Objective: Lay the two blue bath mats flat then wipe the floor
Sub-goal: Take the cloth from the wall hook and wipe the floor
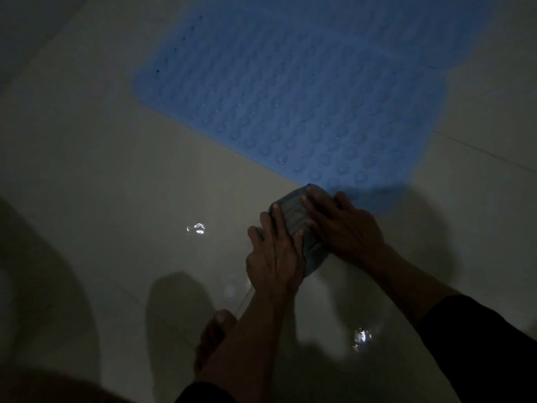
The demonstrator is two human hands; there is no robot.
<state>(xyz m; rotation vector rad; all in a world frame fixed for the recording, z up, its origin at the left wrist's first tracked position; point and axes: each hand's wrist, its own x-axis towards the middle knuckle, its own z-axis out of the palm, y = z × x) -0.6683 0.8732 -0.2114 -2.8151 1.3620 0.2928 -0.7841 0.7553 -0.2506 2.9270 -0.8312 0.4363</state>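
A blue mat [290,91] lies flat on the floor [116,170]; whether a second overlaps it is unclear. Wiping looks begun: left hand [273,257] and right hand [345,228] press side by side on a grey cloth [293,216] at the mat's near corner.

Place: home bathroom, dimly lit.
Floor [101,170]: pale glossy tiles with thin grout lines, small bright light reflections near the lower middle and lower right.
Bath mat [290,91]: blue, rubbery, covered in rows of round bumps, lying flat toward the upper right of the floor.
Foot [213,335]: bare, resting on the tiles near the bottom edge.
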